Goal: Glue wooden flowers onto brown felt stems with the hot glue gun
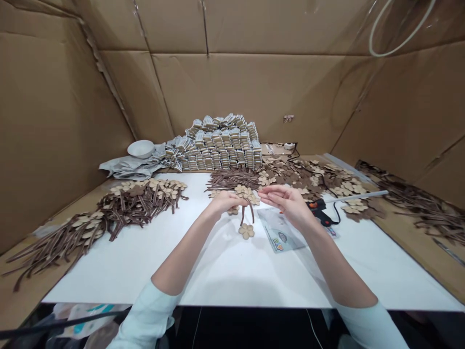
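Observation:
My left hand [227, 202] is closed in a pinch on a folded brown strip [252, 213], whose two ends hang below the fingertips. Under it, a beige flower cutout [246, 231] lies on the white table; whether the strip touches it I cannot tell. My right hand [285, 201] is held just to the right, fingers stretched out toward the left hand, with nothing visible in them. Behind the hands are more beige flowers [244, 191]. A black and orange glue gun [319, 212] rests by my right wrist, with a clear printed plastic bag [278, 232] under the forearm.
Finished-looking strips with flowers [131, 208] are heaped at the left. Stacked small packs [225, 145] stand at the back, beside a white bowl [141, 149]. Loose flowers [305, 174] and brown strips [232, 179] are piled behind my hands. Cardboard walls [254, 82] enclose the table [145, 271].

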### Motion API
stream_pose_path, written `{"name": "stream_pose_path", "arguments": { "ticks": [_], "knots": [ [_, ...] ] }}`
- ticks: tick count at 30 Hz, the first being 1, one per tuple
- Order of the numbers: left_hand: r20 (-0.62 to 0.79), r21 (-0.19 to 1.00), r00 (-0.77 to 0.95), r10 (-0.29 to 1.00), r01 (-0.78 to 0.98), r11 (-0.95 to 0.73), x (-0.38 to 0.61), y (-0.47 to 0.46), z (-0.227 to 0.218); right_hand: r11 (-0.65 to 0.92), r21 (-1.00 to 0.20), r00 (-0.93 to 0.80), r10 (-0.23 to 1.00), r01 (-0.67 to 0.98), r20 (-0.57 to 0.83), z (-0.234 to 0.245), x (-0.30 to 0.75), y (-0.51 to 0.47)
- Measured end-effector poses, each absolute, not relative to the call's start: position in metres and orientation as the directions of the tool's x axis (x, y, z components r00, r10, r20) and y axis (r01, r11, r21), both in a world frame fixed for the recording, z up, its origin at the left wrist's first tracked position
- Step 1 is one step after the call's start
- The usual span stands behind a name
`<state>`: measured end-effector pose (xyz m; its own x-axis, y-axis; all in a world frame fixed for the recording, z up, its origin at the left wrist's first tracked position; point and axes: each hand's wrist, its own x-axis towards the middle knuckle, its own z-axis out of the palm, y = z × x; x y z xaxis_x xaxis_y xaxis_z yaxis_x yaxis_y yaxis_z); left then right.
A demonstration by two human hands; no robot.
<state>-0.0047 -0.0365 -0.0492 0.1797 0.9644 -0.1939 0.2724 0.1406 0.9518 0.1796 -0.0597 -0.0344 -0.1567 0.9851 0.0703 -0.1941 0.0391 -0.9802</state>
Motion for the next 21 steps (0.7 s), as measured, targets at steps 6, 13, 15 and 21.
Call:
{"name": "stream_pose_path", "arguments": {
  "ticks": [6, 13, 15, 21],
  "knots": [
    [-0.175, 0.955, 0.167, 0.970, 0.267, 0.127, -0.003, -0.038, -0.052, 0.024, -0.999, 0.024, 0.999, 0.023, 0.025, -0.036, 0.178, -0.061],
    [-0.202, 0.965, 0.329, 0.922, 0.226, 0.131, -0.006, -0.037, -0.054, 0.371, -0.822, -0.130, 0.927, 0.433, 0.350, -0.056, 0.167, -0.057],
    [-0.213, 0.964, 0.381, 0.899, 0.232, 0.130, -0.007, -0.038, -0.054, 0.497, -0.710, -0.271, 0.867, 0.499, 0.417, -0.060, 0.164, -0.057],
    [-0.254, 0.957, 0.393, 0.884, 0.231, 0.173, -0.007, -0.040, -0.050, 0.559, -0.615, -0.346, 0.828, 0.557, 0.440, -0.063, 0.163, -0.057]
  ]
}}
